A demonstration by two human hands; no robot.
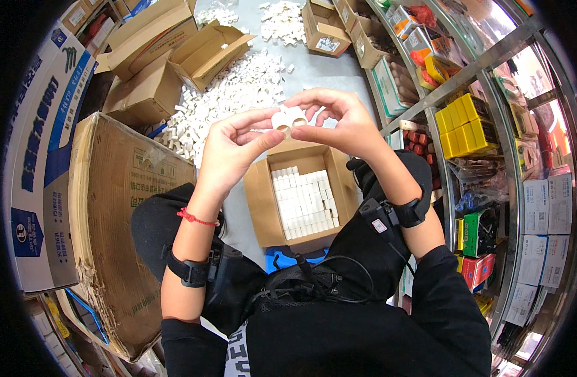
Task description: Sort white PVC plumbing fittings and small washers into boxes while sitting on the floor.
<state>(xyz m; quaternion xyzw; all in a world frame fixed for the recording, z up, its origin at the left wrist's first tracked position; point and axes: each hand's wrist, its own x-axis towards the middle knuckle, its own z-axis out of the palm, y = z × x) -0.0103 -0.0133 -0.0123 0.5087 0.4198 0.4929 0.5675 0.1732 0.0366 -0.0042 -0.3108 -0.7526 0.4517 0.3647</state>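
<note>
Several short white plastic pipe couplings (289, 118) are pinched together between my two hands, their round open ends turned up towards me. My left hand (239, 143) grips them from the left with thumb and fingertips. From the right, my right hand (342, 118) holds the same group, partly hiding it. Below the hands, between my knees, stands an open cardboard box (256, 205). Inside it, white couplings (302, 202) lie packed in neat rows, with a small gap near the right side. Beyond my left hand, a loose heap of white couplings (236, 85) spreads over the grey floor (321, 70).
A large worn carton (114, 212) and a tall printed box (48, 165) stand at my left. Open cartons (208, 52) lie beside the heap. Metal shelving (458, 80) with boxed goods runs along my right. A blue object (276, 259) sits under the cardboard box.
</note>
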